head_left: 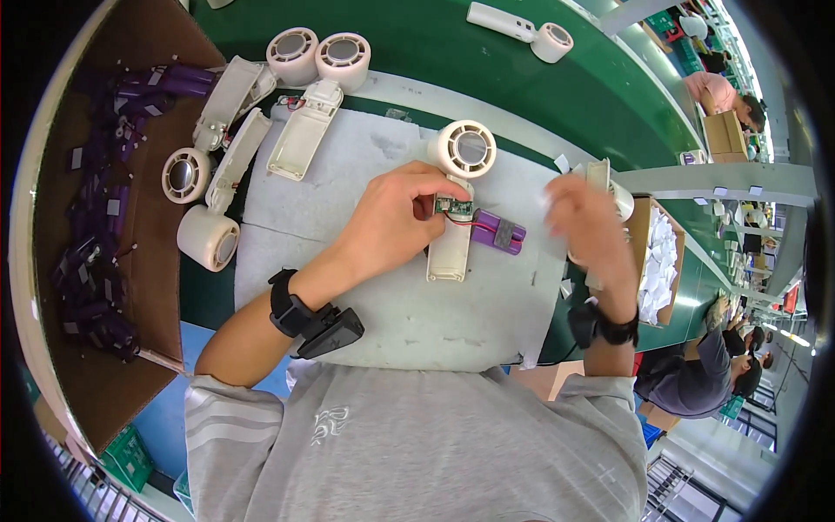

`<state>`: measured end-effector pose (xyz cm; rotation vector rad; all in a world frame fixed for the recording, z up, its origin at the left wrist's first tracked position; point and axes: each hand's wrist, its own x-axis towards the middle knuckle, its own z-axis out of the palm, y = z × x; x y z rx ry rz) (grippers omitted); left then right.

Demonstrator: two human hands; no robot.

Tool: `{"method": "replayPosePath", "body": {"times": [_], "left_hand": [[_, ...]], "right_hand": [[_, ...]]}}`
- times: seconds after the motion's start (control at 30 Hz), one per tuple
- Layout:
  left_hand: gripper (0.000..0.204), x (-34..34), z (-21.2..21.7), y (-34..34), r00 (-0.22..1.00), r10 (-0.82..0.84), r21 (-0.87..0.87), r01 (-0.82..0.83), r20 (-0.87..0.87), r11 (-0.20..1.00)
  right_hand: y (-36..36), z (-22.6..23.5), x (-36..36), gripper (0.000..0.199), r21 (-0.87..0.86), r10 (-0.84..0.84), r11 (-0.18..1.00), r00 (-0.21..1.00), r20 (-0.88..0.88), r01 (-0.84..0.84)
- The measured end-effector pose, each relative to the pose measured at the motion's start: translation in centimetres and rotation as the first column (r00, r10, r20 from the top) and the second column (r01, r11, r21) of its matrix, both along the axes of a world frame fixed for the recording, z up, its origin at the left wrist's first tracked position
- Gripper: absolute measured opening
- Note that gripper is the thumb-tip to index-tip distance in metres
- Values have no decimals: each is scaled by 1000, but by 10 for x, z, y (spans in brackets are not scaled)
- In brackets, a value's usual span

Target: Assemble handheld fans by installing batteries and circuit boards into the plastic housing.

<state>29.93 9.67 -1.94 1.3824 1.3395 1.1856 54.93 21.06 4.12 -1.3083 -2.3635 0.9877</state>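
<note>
Head view, nearest first: the left hand point(396, 217) lies on the grey foam mat point(365, 174) over the bench point(522, 78). Its grip is closed on the small green circuit board point(453, 206), fingertips pinching the board where it sits in the open white fan handle point(450, 248). Directly right of that grip, touching the handle's edge, lies the purple battery point(498, 230), joined to the board by red and black wires. Just beyond the fingers stands the round fan head point(465, 148) of the same unit.

Further right, the right hand point(584, 222) is raised and blurred. It seems to hold a white shell piece point(600, 178), but I cannot tell how its grip is set.

By my judgement the work is midway: board and battery are wired and the board is in the shell, yet the battery lies outside and the handle is uncovered.

Beyond the left grip lie more half-built fans point(230, 130), and far left a cardboard box of purple batteries point(104, 217).
</note>
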Motion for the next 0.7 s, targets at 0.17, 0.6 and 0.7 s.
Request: {"method": "replayPosePath", "body": {"times": [0.17, 0.6, 0.7], "left_hand": [[31, -4, -4, 2, 999, -1, -46, 3, 39, 999], [32, -2, 4, 6, 992, 38, -37, -43, -120, 998], [34, -3, 8, 2, 976, 9, -47, -20, -219, 999]], "right_hand": [[8, 14, -10, 35, 551, -453, 736, 891, -31, 393], [-47, -24, -32, 61, -281, 190, 936, 977, -100, -210], [-53, -21, -30, 66, -712, -42, 680, 959, -279, -178]]}}
